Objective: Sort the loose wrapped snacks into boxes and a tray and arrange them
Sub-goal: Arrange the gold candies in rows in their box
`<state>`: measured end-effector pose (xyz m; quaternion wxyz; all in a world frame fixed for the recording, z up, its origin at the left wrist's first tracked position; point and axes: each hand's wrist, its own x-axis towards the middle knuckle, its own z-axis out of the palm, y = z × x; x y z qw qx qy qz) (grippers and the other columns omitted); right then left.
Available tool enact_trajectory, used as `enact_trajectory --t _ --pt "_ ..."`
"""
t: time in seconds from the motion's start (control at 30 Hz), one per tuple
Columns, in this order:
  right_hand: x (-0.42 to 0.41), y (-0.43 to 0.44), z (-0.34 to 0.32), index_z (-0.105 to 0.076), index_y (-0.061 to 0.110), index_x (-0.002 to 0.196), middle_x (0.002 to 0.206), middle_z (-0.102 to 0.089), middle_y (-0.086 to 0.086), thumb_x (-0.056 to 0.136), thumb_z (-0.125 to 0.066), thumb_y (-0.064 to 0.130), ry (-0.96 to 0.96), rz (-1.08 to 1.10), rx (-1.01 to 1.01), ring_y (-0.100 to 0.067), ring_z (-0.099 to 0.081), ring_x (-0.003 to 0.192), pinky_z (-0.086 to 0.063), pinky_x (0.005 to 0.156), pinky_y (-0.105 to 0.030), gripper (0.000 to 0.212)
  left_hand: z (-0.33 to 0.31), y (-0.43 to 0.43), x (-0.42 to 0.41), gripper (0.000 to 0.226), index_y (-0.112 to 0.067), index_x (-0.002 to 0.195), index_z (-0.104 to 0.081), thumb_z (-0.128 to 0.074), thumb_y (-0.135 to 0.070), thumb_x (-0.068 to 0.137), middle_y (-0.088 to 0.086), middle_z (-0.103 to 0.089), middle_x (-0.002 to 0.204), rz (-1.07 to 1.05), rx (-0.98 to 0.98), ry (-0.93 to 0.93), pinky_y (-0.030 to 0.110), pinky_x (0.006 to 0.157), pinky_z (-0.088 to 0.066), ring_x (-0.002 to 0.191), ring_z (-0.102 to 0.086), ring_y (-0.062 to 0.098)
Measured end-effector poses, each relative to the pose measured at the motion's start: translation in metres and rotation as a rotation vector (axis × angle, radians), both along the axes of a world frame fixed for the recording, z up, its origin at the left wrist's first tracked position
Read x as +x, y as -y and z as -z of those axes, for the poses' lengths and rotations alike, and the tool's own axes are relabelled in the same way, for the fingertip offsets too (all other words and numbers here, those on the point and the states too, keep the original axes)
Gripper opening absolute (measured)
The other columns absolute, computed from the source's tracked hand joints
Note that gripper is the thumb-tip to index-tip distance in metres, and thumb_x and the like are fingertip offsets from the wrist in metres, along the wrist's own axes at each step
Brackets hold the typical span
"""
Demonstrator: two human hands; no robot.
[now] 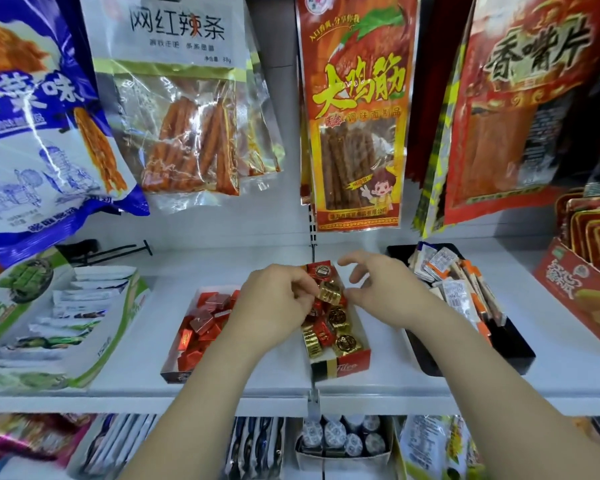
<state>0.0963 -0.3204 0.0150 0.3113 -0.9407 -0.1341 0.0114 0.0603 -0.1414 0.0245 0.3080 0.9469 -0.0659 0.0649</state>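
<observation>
On the white shelf stand two small red boxes side by side. The left box [174, 370] holds several red wrapped snacks [201, 323]. The right box [352, 363] holds gold and red wrapped snacks [343, 341]. My left hand [274, 306] hovers over the gap between the boxes and pinches a gold wrapped snack [329, 292] above the right box. My right hand [381, 289] is just right of that snack, fingers spread, touching or nearly touching it. A black tray [513, 355] to the right carries several white and orange packets [454, 282].
Large snack bags [357, 109] hang from hooks above the shelf, close over my hands. A green-and-white display box [59, 317] stands at the left and a red carton [582, 289] at the right. A lower shelf holds more goods [340, 441].
</observation>
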Motion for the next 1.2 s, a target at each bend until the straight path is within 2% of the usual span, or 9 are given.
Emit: enact_trajectory --t 0.07,0.17,0.33,0.47,0.57,0.67,0.73,0.97,1.2 --pt "0.000 -0.002 0.002 -0.046 0.030 0.136 0.115 -0.053 0.003 0.086 -0.067 0.020 -0.006 -0.058 -0.085 -0.014 -0.054 0.098 -0.046 0.081 -0.029 0.055 0.002 0.001 -0.014 0.012 -0.032 0.094 -0.070 -0.068 -0.025 0.084 -0.014 -0.067 0.091 0.038 0.103 -0.062 0.007 0.060 -0.039 0.071 -0.055 -0.002" --pt "0.000 -0.007 0.012 -0.039 0.031 0.143 0.131 -0.045 -0.002 0.086 -0.068 0.021 -0.032 -0.113 -0.167 -0.020 -0.052 0.114 -0.046 0.094 -0.034 0.065 0.014 0.012 -0.024 0.035 -0.035 0.114 -0.062 -0.069 -0.040 0.080 -0.007 -0.065 0.109 0.072 0.293 -0.052 0.025 0.077 -0.048 0.095 -0.058 0.012" --pt "0.001 -0.016 0.018 -0.052 0.029 0.133 0.126 -0.055 0.003 0.086 -0.066 0.023 0.070 -0.074 -0.137 -0.018 -0.051 0.113 -0.047 0.093 -0.034 0.049 0.025 0.018 -0.018 0.040 -0.033 0.120 -0.053 -0.066 -0.037 0.083 -0.004 -0.063 0.114 0.091 0.393 0.004 0.028 0.074 -0.043 0.104 -0.057 0.018" --pt "0.006 -0.020 0.018 -0.065 0.028 0.115 0.099 -0.066 0.005 0.086 -0.063 0.023 0.073 -0.039 -0.067 -0.016 -0.058 0.093 -0.049 0.076 -0.029 0.030 0.023 0.011 -0.015 0.032 -0.036 0.113 -0.057 -0.063 -0.039 0.082 -0.007 -0.066 0.099 0.119 0.301 -0.031 0.025 0.064 -0.042 0.083 -0.060 0.016" --pt "0.014 -0.018 0.021 -0.072 0.022 0.102 0.088 -0.069 0.006 0.085 -0.066 0.023 0.046 0.041 0.125 -0.012 -0.063 0.080 -0.053 0.074 -0.031 0.018 0.021 0.002 -0.011 0.022 -0.038 0.100 -0.061 -0.064 -0.041 0.079 -0.013 -0.066 0.086 0.075 0.076 -0.057 0.022 0.056 -0.040 0.058 -0.050 0.003" --pt "0.023 -0.018 0.024 -0.073 0.016 0.095 0.085 -0.069 0.005 0.084 -0.070 0.019 0.012 0.149 0.383 -0.012 -0.065 0.075 -0.055 0.075 -0.032 0.012 0.019 -0.005 -0.004 0.014 -0.037 0.088 -0.061 -0.067 -0.036 0.076 -0.016 -0.065 0.081 -0.040 -0.173 0.010 0.018 0.052 -0.038 0.054 -0.050 0.001" --pt "0.027 -0.020 0.024 -0.071 0.016 0.094 0.083 -0.064 0.008 0.083 -0.071 0.015 0.016 0.200 0.486 -0.010 -0.063 0.070 -0.052 0.070 -0.027 0.011 0.020 -0.007 0.001 0.014 -0.035 0.090 -0.060 -0.067 -0.032 0.078 -0.016 -0.064 0.082 -0.108 -0.215 0.071 0.023 0.053 -0.045 0.056 -0.053 0.007" --pt "0.040 -0.039 0.018 -0.068 0.018 0.093 0.097 -0.061 -0.002 0.078 -0.065 0.000 0.252 0.166 0.215 -0.019 -0.063 0.085 -0.053 0.080 -0.033 0.024 0.035 0.000 0.024 0.016 -0.030 0.091 -0.052 -0.064 -0.031 0.081 -0.011 -0.055 0.075 -0.194 -0.114 0.155 0.030 0.062 -0.045 0.073 -0.051 0.008" --pt "0.044 -0.036 0.028 -0.057 0.027 0.085 0.102 -0.053 0.006 0.077 -0.067 0.001 0.138 0.093 0.126 -0.014 -0.060 0.089 -0.043 0.075 -0.021 0.029 0.046 0.001 0.034 0.018 -0.027 0.085 -0.050 -0.067 -0.034 0.082 -0.010 -0.057 0.084 -0.168 -0.028 0.151 0.028 0.063 -0.046 0.080 -0.051 0.012"
